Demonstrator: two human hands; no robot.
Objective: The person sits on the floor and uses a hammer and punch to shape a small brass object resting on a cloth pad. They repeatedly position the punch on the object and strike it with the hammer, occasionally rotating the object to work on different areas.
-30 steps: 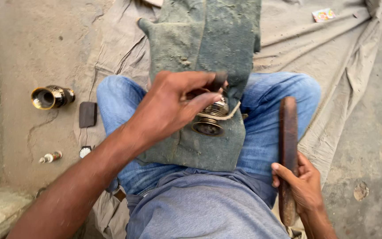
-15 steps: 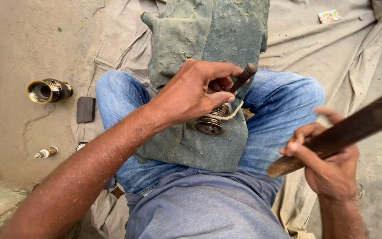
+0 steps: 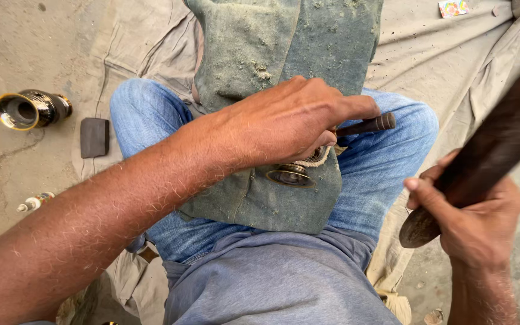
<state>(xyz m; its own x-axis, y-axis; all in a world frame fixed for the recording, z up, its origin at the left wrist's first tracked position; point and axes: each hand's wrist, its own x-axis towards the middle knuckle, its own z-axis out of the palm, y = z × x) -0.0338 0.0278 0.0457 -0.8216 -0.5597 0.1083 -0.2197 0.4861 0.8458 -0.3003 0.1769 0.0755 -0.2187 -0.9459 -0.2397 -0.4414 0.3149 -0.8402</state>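
Our left hand (image 3: 290,123) pinches the punch (image 3: 365,125) to steady it on the brass piece (image 3: 290,174); right hand (image 3: 476,222) grips the wooden mallet (image 3: 489,150) raised.

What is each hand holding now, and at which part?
The left hand grips a dark punch tool along its shaft, over a brass piece. The right hand holds a wooden mallet near its lower end.
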